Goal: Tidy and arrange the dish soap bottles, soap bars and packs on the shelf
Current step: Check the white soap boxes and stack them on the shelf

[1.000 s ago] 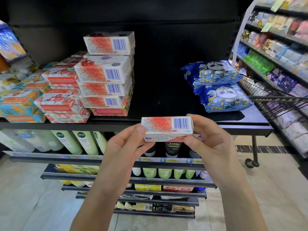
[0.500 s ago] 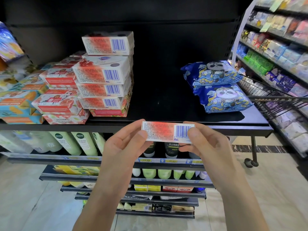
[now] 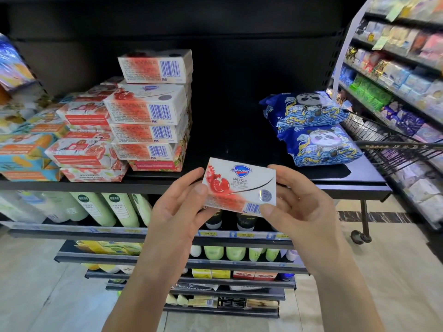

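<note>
White soap box [image 3: 239, 185] pinched between left fingers [image 3: 201, 188], right fingers [image 3: 267, 208]

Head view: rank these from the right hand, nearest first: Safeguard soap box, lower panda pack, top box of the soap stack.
1. Safeguard soap box: pinched in the right hand.
2. Lower panda pack: just above, slightly right.
3. Top box of the soap stack: far upper left.

Both hands [image 3: 182, 209] pinch soap box [image 3: 239, 185] — face up.
</note>
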`<action>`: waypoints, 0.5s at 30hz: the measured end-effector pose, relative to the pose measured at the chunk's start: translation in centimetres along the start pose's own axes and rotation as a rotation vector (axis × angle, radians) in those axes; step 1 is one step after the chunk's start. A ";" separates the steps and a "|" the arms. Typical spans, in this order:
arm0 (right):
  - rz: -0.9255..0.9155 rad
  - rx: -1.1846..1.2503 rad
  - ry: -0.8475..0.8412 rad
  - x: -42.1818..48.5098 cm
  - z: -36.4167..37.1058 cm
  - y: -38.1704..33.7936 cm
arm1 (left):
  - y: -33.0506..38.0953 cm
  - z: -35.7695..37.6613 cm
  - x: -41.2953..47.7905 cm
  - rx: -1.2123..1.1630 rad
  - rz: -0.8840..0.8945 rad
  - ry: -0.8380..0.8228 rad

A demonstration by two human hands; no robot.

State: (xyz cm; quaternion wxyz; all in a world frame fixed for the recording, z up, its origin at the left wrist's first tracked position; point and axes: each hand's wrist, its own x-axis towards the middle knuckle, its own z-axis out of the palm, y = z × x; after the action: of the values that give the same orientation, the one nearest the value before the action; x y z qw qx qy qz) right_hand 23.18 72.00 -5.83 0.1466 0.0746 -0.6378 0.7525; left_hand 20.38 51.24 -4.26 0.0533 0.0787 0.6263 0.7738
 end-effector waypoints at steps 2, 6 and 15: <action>-0.031 -0.002 -0.028 0.2 -0.1 0.1 | 0.0 0.1 0.0 -0.026 -0.008 0.008; -0.062 -0.144 -0.068 0.6 -0.4 -0.1 | 0.1 0.2 0.2 -0.052 -0.010 0.048; -0.172 -0.567 -0.093 3.3 -0.1 -2.3 | 1.0 0.3 1.5 0.130 0.098 0.086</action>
State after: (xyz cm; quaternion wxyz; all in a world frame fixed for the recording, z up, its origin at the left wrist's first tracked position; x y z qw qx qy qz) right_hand 20.83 72.85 -2.67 0.1953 0.1187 -0.8198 0.5251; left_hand 19.01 51.54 -3.14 -0.0170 0.0792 0.6723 0.7359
